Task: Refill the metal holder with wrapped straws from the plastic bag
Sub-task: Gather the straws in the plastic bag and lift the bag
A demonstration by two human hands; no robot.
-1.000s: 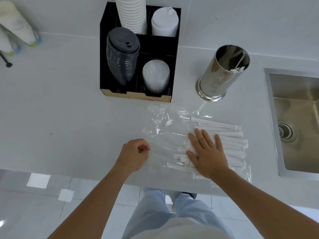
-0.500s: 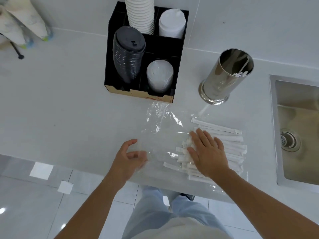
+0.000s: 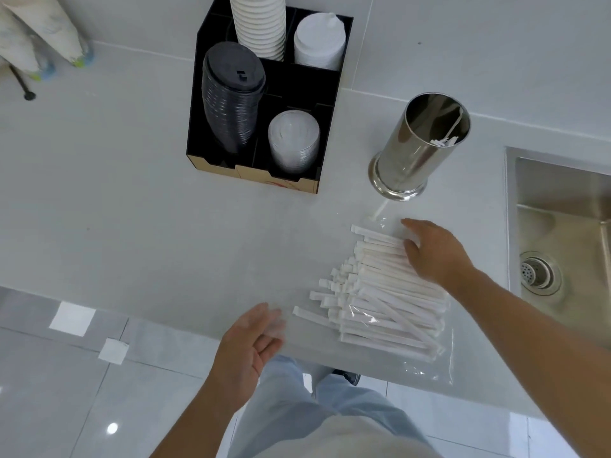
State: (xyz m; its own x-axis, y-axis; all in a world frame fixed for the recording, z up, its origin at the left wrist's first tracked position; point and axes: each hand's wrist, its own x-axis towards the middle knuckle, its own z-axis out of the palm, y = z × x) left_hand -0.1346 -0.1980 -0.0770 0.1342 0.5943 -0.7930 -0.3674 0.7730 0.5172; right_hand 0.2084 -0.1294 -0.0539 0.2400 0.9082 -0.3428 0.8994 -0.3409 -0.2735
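Both hands, left point(image 3: 251, 347) and right point(image 3: 433, 256), spread empty; straws point(image 3: 380, 299) lie under the right.

Pale counter point(image 3: 99, 200), steel sink point(image 3: 562, 226) at right, glossy tiled floor point(image 3: 49, 391) below.

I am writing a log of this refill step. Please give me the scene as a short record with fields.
holder: upright on counter, nearly empty, a few straws inside
straws: pile lying on counter, in front of holder
bag: clear, under and around pile's near end
left hand: open, empty, at counter edge
right hand: open, fingers on pile's far side
sink: right of straws
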